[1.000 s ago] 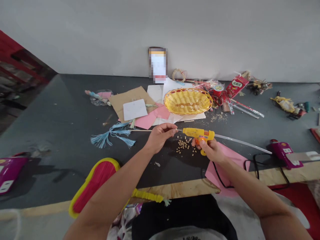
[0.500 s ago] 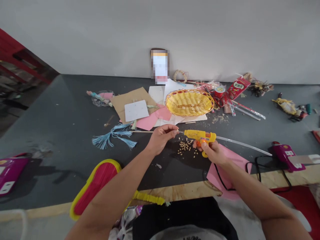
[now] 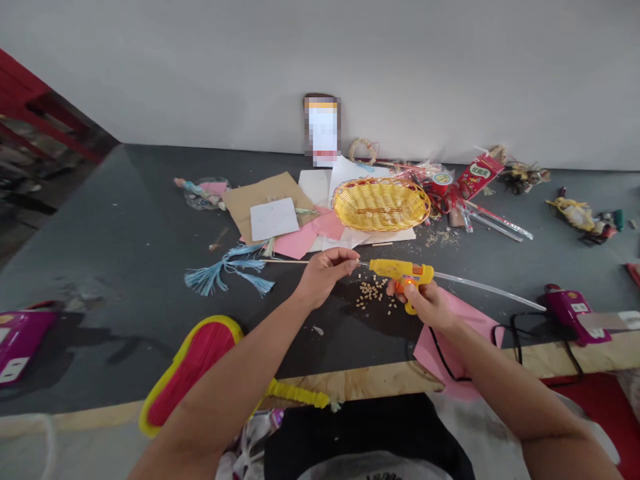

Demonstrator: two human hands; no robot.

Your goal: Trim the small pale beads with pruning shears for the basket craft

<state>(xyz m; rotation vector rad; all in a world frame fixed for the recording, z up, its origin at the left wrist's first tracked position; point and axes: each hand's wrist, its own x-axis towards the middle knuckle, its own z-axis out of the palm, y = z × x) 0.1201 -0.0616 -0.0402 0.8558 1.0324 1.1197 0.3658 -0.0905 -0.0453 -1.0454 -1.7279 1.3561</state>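
My left hand (image 3: pixel 325 275) is closed in a pinch, with a small pale tip showing at the fingertips. A thin wooden stick (image 3: pixel 285 261) runs left from behind this hand, towards a blue tassel (image 3: pixel 223 270). In my right hand (image 3: pixel 423 300) is a yellow hot glue gun (image 3: pixel 395 269), its orange light lit. The gun's nozzle points left, very close to my left fingertips; I cannot tell whether they touch. A clear glue stick (image 3: pixel 490 289) sticks out of its back. Beneath the gun lie several small tan bits (image 3: pixel 370 290).
Behind my hands a yellow woven basket (image 3: pixel 383 203) rests on papers. A phone (image 3: pixel 323 130) leans on the wall. Red-yellow fan-shaped piece (image 3: pixel 197 367) lies left at the front edge. Pink paper (image 3: pixel 465 320), a black cord and a purple box (image 3: pixel 575 313) are right.
Both hands and the glue gun keep nearly the same pose. The whole view has shifted only slightly.
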